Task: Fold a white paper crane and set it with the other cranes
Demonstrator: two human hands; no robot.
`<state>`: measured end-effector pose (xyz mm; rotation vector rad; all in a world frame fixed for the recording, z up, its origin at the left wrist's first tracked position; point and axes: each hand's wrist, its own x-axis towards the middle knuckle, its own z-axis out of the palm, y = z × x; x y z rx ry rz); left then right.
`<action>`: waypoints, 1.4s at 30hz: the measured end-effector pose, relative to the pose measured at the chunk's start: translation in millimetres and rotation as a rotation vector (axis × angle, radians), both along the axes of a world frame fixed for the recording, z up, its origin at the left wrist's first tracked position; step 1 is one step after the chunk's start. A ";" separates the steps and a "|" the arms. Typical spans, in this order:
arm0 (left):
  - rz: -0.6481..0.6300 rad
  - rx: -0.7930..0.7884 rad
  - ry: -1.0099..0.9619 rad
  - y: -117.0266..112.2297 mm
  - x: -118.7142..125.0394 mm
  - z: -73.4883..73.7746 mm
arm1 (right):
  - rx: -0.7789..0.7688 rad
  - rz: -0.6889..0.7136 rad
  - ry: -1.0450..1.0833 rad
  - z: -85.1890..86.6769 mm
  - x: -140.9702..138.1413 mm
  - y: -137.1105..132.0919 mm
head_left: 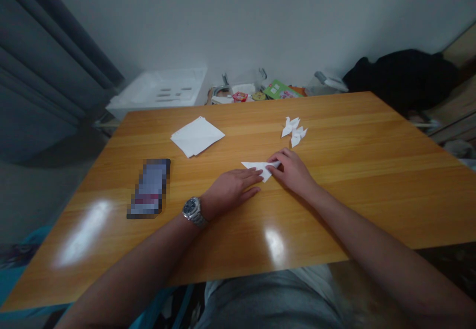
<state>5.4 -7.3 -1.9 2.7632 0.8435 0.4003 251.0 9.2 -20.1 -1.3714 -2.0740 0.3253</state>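
A white sheet of paper folded into a triangle [265, 173] lies on the wooden table, its point toward me. My left hand [235, 188], with a metal watch [193, 210] at the wrist, rests flat with fingers stretched over the paper's left part. At its right corner, my right hand [288, 168] pinches the folded paper between thumb and fingers. Two small folded paper birds [294, 131] stand just beyond my right hand. Farther left lies a stack of white paper sheets [198, 137].
A phone [149, 189], blurred out, lies at the table's left. Behind the far edge of the table [353, 170] are a white tray-like box [159, 88], a green booklet [282, 90] and a black cloth heap [401, 79]. A grey curtain [48, 61] hangs at left.
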 end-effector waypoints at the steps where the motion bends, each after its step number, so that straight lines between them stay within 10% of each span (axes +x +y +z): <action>1: -0.004 0.000 0.001 -0.1 -0.2 0.1 | 0.002 0.003 -0.002 0.0 -0.1 -0.1; 42: -0.057 0.083 0.072 3.3 4.6 -0.1 | 0.057 0.006 -0.040 -8.1 -0.2 0.5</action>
